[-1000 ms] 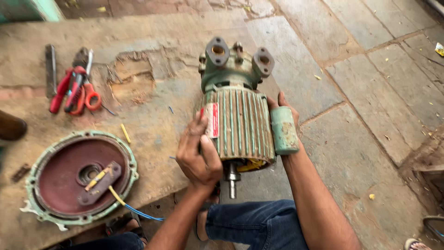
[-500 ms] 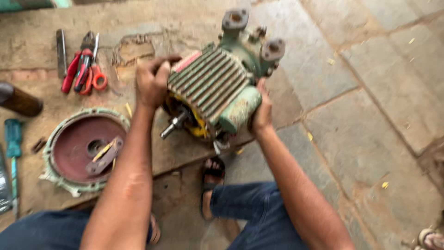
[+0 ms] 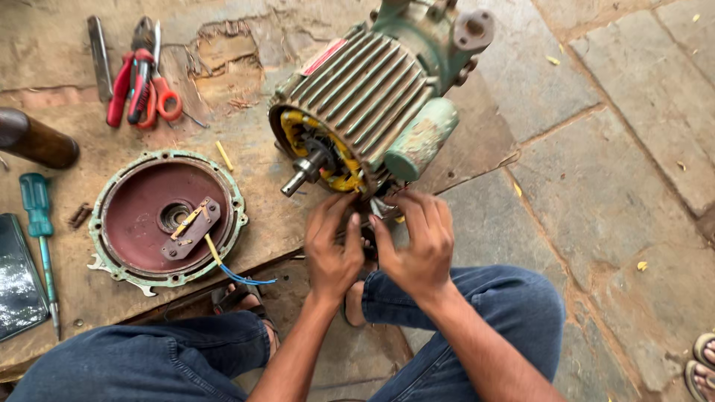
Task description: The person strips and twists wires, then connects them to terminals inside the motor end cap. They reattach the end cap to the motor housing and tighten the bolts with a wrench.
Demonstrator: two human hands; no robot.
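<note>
Your left hand (image 3: 333, 249) and right hand (image 3: 417, 242) meet just below the open end of the motor (image 3: 365, 104), fingers curled together and pinching at something small between them; what they grip is hidden behind your own fingers, so I cannot tell whether it is a wire, a clip or a bit of the casing. The motor lies tilted on its side at the right edge of the wooden board (image 3: 246, 223), its open end and bare shaft (image 3: 302, 175) turned toward you, which seems to be why it rests that way: the yellowish windings inside face you and the underside is within reach. The pale green cylinder (image 3: 421, 138) bolted to its side points down toward your right hand. Further left on the board lies the round end cover (image 3: 167, 217), inner face up, with a small plate and a yellow and blue wire (image 3: 231, 268) trailing off it toward the board's near edge (it looks set aside where it will not roll). Near the far left corner sit red-handled pliers and scissors (image 3: 141, 85) beside a flat metal bar (image 3: 99, 56). A teal screwdriver (image 3: 39, 223) lies along the left edge, next to a dark flat thing cut off by the frame. The motor's far end is cut off at the top, too.
</note>
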